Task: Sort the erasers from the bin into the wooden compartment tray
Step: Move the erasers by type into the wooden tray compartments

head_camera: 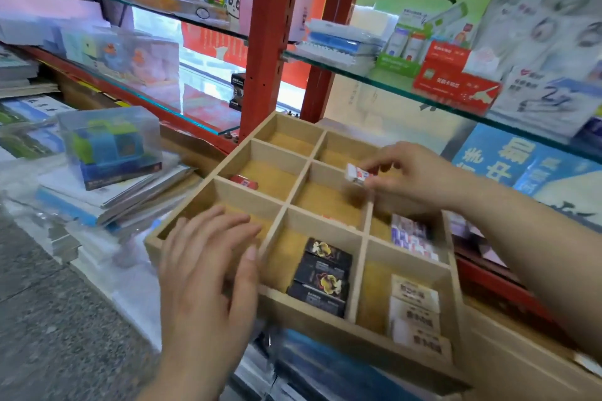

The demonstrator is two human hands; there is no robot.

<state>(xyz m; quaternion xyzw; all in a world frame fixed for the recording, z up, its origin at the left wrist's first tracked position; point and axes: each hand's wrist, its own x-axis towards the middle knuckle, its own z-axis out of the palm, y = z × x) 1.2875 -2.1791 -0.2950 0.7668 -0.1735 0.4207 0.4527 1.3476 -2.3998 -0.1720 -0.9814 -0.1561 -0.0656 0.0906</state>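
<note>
The wooden compartment tray (329, 319) lies tilted in the middle of the view. My right hand (413, 176) pinches a small white eraser with red and blue print (357, 174) above the tray's middle compartment. My left hand (208, 270) rests with straight fingers over the near left compartment and its divider. Black erasers (322, 273) fill the near middle compartment. Cream erasers (415, 316) sit in the near right one. White and blue erasers (411, 236) lie in the right compartment, and a red eraser (245, 182) lies in the left middle one. No bin is in view.
A clear box with a blue and green item (109, 145) stands on stacked booklets (107, 192) left of the tray. Glass shelves (368, 75) on red posts (270, 39) rise behind the tray, loaded with stationery boxes. Grey floor (49, 319) shows at the lower left.
</note>
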